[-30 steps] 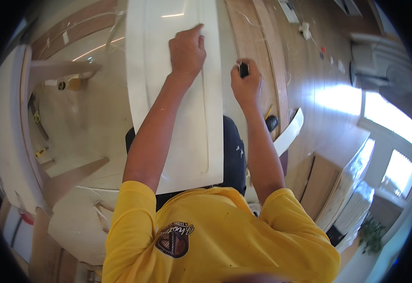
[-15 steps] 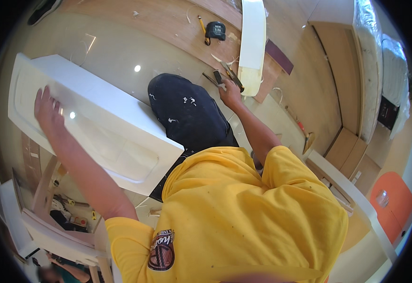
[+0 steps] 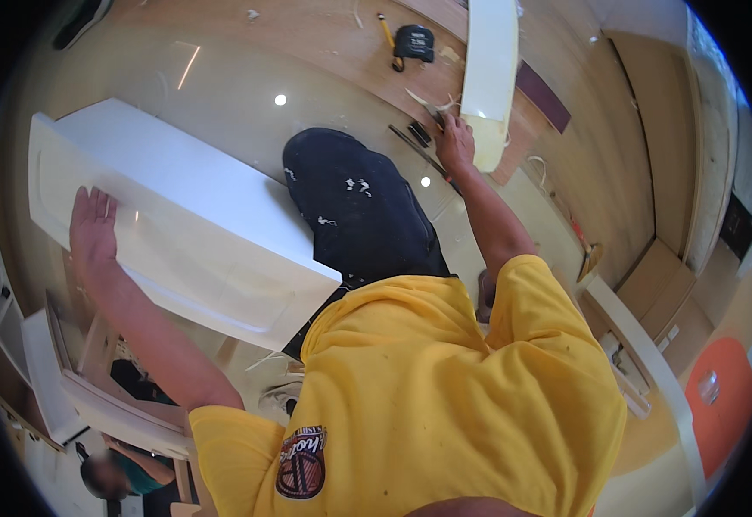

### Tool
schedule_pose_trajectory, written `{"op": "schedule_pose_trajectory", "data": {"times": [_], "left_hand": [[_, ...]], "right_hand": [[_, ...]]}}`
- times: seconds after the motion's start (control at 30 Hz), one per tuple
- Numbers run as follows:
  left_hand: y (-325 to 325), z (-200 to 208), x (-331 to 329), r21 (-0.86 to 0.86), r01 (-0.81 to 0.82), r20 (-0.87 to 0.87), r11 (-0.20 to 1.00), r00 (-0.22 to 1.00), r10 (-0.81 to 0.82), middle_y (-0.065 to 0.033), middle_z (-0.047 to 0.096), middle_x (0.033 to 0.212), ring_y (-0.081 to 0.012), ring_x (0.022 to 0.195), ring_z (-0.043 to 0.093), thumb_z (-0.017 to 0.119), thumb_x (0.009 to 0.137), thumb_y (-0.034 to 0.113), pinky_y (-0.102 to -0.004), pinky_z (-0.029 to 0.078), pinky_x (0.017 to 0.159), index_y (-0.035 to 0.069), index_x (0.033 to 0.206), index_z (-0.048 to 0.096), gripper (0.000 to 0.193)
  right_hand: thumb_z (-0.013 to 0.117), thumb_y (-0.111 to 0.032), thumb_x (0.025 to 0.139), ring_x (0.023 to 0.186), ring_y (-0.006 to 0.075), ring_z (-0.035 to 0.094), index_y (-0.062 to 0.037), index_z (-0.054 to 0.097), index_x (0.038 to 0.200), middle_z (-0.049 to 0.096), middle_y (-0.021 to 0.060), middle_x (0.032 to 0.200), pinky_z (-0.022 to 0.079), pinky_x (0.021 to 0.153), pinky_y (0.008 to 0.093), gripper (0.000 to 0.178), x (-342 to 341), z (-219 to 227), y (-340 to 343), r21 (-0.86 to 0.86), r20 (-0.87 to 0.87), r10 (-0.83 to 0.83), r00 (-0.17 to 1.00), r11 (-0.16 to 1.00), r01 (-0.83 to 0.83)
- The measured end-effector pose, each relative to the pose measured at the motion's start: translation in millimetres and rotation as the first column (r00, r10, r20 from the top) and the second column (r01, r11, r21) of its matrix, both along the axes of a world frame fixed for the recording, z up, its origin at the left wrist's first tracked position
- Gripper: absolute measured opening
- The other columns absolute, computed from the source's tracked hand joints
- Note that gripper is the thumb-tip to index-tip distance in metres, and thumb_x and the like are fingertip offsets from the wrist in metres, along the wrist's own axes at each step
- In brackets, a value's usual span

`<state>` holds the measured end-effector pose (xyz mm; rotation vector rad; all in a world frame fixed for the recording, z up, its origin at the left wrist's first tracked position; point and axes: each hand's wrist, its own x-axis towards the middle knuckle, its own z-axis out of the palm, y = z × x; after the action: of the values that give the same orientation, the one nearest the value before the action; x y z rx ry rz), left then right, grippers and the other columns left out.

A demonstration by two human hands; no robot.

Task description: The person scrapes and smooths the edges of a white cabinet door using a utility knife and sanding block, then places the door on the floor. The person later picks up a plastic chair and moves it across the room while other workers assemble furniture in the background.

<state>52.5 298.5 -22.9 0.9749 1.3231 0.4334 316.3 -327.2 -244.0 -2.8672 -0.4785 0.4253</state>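
My left hand lies on the face of a long white panel with a raised, rounded border, its fingers stretched out. This panel is the front of a white box-like piece standing beside my dark-clad knee. My right hand is closed round a knife on the floor side; its pointed blade shows past my fingers and its handle is mostly covered. Close to that hand are a small black block and a slim dark rod-like tool.
A tape measure and a yellow-handled tool lie on a wooden board. To their right are a long white strip and a maroon piece. A hammer lies at right. Another person shows at lower left.
My right hand has let go of the black block and moved over onto the knife. My left hand stays on the panel, now with its fingers flatter. The whole view has shifted slightly.
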Motion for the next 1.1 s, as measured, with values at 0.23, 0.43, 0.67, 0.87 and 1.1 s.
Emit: {"op": "schedule_pose_trajectory", "data": {"times": [0.23,0.43,0.67,0.87,1.1], "left_hand": [[-14.3,-3.7,-25.9,-0.005,0.120,0.109,0.993,0.987,-0.119,-0.0255,0.031,0.164,-0.0377,0.151,0.032,0.050,0.110,0.024,-0.0481,0.026,0.127,0.004,0.162,0.030,0.059],[26.4,-30.8,-20.0,0.186,0.160,0.080,0.969,0.981,-0.177,-0.0228,0.040,0.160,-0.0383,0.149,0.036,0.060,0.102,0.013,-0.0501,0.031,0.123,-0.002,0.162,0.024,0.071],[56.7,-74.8,-7.0,0.509,0.378,-0.063,0.773,0.912,-0.404,-0.0154,0.056,0.145,-0.0305,0.130,0.054,0.065,0.099,0.019,-0.0443,0.044,0.109,-0.001,0.153,0.046,0.060],[-35.7,-40.1,-6.5,0.397,-0.028,0.397,0.917,0.907,-0.144,-0.0099,0.071,0.122,-0.0178,0.109,0.066,0.070,0.097,0.022,-0.0331,0.051,0.094,0.000,0.147,0.053,0.057],[-78.6,-24.4,-11.6,0.831,0.204,-0.337,0.517,0.925,0.177,-0.0127,0.061,0.143,-0.0352,0.138,0.049,0.072,0.093,0.015,-0.0536,0.037,0.114,0.008,0.124,0.069,0.033]], "right_hand": [[0.059,-0.006,0.087,0.109,0.0444,0.063,-0.0012,0.058,0.131,0.064,0.0244,0.114,0.052,0.095,0.0532,0.044,-22.8,35.4,18.6,0.239,0.030,-0.065,0.997,0.969,0.056],[0.058,-0.024,0.099,0.102,0.0468,0.064,-0.0010,0.057,0.112,0.065,0.0266,0.107,0.049,0.088,0.0556,0.026,-65.2,94.9,59.7,0.300,-0.191,-0.342,0.920,0.872,0.386],[0.053,-0.027,0.109,0.071,0.0350,0.061,-0.0018,0.063,0.103,0.062,0.0192,0.078,0.047,0.067,0.0460,0.028,-62.6,124.5,96.5,0.434,-0.086,-0.074,0.994,0.895,0.104],[0.062,-0.013,0.104,0.076,0.0101,0.064,0.0020,0.070,0.120,0.067,0.0053,0.095,0.052,0.063,0.0260,0.024,-34.1,165.8,203.7,0.541,-0.180,0.144,0.973,0.841,-0.024],[0.066,-0.015,0.103,0.086,0.0135,0.072,0.0026,0.073,0.117,0.074,0.0075,0.095,0.056,0.073,0.0274,0.024,-47.3,232.2,424.3,0.579,0.063,0.672,0.738,0.577,-0.576]]}}
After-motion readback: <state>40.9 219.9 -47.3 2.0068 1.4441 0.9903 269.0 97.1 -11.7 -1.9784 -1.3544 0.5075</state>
